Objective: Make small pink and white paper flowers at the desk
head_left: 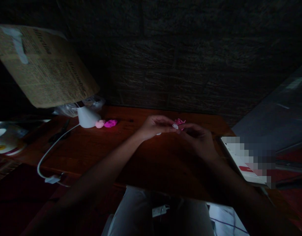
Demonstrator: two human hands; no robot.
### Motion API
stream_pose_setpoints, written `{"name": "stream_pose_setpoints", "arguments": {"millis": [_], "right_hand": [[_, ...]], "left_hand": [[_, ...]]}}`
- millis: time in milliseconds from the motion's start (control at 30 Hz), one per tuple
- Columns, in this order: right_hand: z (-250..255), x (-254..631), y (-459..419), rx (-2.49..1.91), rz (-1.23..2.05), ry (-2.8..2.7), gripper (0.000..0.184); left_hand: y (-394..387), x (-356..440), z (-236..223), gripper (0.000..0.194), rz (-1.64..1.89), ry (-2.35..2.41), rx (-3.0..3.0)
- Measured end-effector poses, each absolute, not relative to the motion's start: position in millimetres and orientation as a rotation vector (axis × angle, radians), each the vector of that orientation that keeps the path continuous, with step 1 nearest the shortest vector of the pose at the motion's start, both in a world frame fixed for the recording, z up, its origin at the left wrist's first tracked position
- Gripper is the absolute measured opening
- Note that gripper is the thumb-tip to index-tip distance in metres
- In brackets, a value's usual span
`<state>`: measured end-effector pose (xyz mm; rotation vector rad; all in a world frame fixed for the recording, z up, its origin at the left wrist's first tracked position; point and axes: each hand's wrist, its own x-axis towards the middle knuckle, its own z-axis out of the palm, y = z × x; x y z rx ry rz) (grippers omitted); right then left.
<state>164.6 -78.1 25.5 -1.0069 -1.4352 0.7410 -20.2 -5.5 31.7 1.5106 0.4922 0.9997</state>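
My left hand (154, 127) and my right hand (198, 139) meet over the middle of a dark wooden table (91, 147). Their fingers pinch together on a small pale pink piece (175, 126), which looks like a petal or a bit of soft material. Just behind the fingertips lies a small bright pink crumpled piece (179, 121). The scene is very dim, so the exact shape of the held piece is unclear.
Two pink lumps (106, 123) lie by a white lamp base (87, 117) at the back left, its cord (46, 159) running toward me. A newspaper sheet (42, 65) hangs over the lamp. A paper (244, 160) lies at right, plates (3, 144) at far left.
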Motion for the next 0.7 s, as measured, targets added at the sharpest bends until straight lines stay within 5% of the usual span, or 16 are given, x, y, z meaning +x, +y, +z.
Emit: {"name": "stream_pose_setpoints", "arguments": {"millis": [367, 533, 700], "right_hand": [[16, 171, -68, -1.145, 0.713, -1.467, 0.024], [-1, 179, -59, -1.265, 0.607, -1.841, 0.008], [-8, 180, -58, -1.277, 0.548, -2.015, 0.011]], "left_hand": [[12, -36, 30, 0.050, 0.910, 0.537, 1.688], [39, -56, 9, 0.032, 0.845, 1.076, 2.134], [40, -55, 0, 0.015, 0.641, 0.987, 2.215]]}}
